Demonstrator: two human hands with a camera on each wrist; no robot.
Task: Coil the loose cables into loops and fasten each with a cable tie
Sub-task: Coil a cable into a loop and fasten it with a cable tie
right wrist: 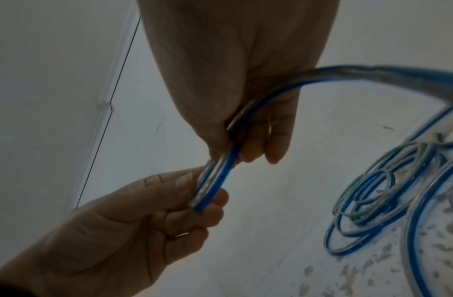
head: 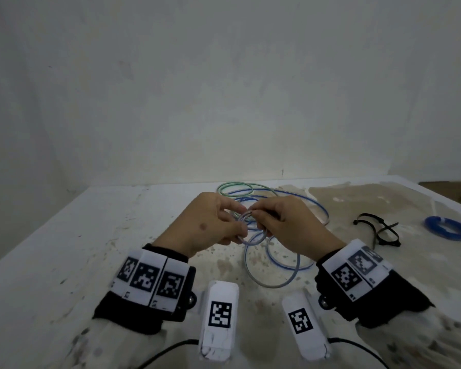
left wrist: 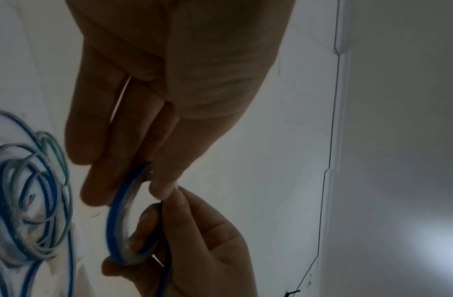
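Above the middle of the table, both hands meet around a small coil of blue-and-grey cable. My left hand pinches the coil between thumb and fingers. My right hand grips the other side, with the cable passing between its thumb and curled fingers. The rest of that cable trails down in wide loose loops on the table below the hands. A green cable lies tangled with blue loops behind them. Black cable ties lie on the table to the right.
A coiled blue bundle lies at the far right of the stained white table. A plain wall stands right behind the table. The tangle of loose cable spreads beside the hands.
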